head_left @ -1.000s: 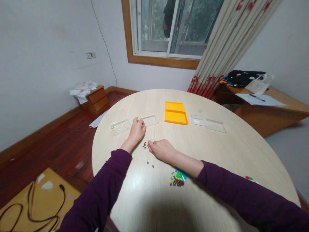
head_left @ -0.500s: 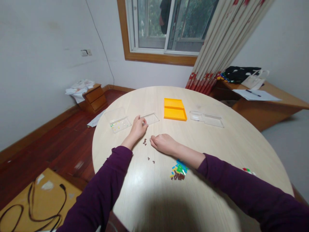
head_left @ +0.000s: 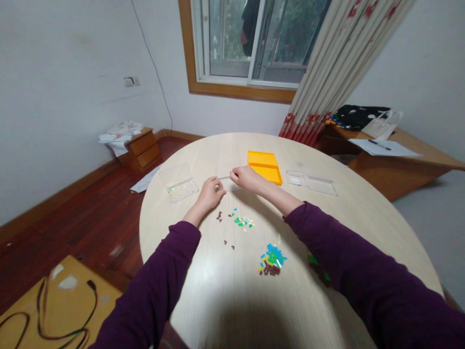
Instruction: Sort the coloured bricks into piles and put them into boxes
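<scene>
My left hand [head_left: 210, 195] is at the left end of a clear plastic case [head_left: 228, 185], thumb and fingertips curled against it. My right hand [head_left: 249, 178] has its fingers closed on the far rim of the same case, toward its right side. Part of the case is hidden behind the hands. In front of them lie a small group of green, pale yellow and blue pieces [head_left: 243, 221] and some brown pieces [head_left: 219, 216]. Closer to me is a larger pile of blue, green, yellow and brown pieces [head_left: 272, 259].
An open clear box [head_left: 181, 189] with tiny pieces stands at the left of the round table [head_left: 203, 300]. An open orange case [head_left: 264, 167] is beyond my right hand, and another clear case [head_left: 312, 182] lies to the right. Green pieces [head_left: 313, 259] show beside my right sleeve.
My right hand has moved from above the small pieces up to the clear case and taken hold of its rim. Green, yellow and blue pieces now show where it was. The left hand stays near the case.
</scene>
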Action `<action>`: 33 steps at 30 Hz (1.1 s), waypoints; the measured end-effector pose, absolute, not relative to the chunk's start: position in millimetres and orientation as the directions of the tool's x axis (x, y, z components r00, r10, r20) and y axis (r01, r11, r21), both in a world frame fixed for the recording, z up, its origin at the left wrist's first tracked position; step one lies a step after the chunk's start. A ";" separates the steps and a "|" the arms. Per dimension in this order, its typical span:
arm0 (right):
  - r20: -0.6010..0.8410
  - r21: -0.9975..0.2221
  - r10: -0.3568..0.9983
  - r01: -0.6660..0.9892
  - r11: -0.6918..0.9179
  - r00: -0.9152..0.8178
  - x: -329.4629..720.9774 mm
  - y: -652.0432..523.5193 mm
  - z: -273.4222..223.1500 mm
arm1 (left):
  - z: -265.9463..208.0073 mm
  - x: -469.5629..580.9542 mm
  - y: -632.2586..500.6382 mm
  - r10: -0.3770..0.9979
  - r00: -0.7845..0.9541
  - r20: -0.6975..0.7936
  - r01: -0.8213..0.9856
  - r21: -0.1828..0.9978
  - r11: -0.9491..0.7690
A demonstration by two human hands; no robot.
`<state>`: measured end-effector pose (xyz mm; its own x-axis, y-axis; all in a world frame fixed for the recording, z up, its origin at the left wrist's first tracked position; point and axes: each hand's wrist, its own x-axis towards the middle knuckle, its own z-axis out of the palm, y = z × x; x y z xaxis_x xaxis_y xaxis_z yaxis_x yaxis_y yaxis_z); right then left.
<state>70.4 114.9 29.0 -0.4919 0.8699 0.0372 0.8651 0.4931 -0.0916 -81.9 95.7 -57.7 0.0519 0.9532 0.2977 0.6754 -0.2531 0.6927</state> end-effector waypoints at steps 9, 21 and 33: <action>0.034 -0.025 0.827 0.827 0.562 -0.561 45.5 143.3 8.9 | -60.0 -83.2 99.9 0.927 0.104 0.360 0.653 0.678 -0.337; 0.090 -0.077 0.837 0.834 0.547 -0.540 111.7 55.0 4.5 | -60.9 -82.8 98.6 0.936 0.033 0.351 0.636 0.715 -0.290; -0.188 0.148 0.775 0.763 0.629 -0.603 89.5 40.8 -14.2 | -60.4 -83.5 99.3 0.937 0.049 0.345 0.656 0.697 -0.291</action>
